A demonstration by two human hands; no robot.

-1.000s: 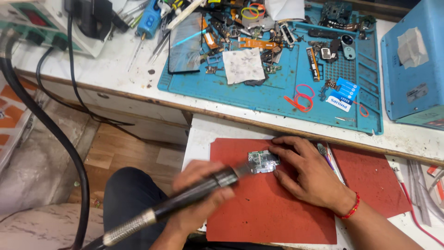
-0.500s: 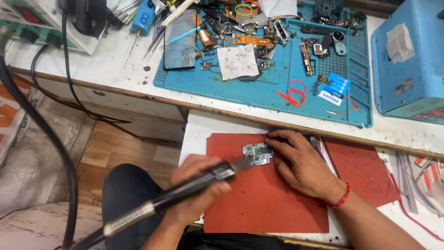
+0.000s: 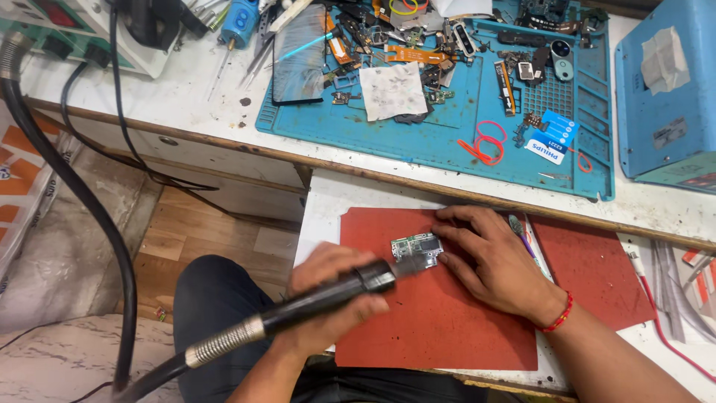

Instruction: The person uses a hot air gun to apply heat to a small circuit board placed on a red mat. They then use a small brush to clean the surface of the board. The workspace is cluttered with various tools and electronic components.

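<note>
Hose (image 3: 82, 216) cut off at top and bottom edges, nozzle tip blurred over board (image 3: 416, 250), blue box (image 3: 667, 89) cropped at right, mat (image 3: 447, 142) parts too small to tell, right forearm leaving frame.

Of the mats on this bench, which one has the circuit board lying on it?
The near red mat, on the pull-out shelf in front of the person, holds the circuit board. The blue mat lies farther back, covered in loose parts.

Both my forearms bare, no sleeves. Red bead bracelet (image 3: 558, 313) round the wrist of my right hand (image 3: 496, 261), at its four o'clock. Left hand (image 3: 328, 298) without rings. Dark trousers (image 3: 216, 313) over my knee.
</note>
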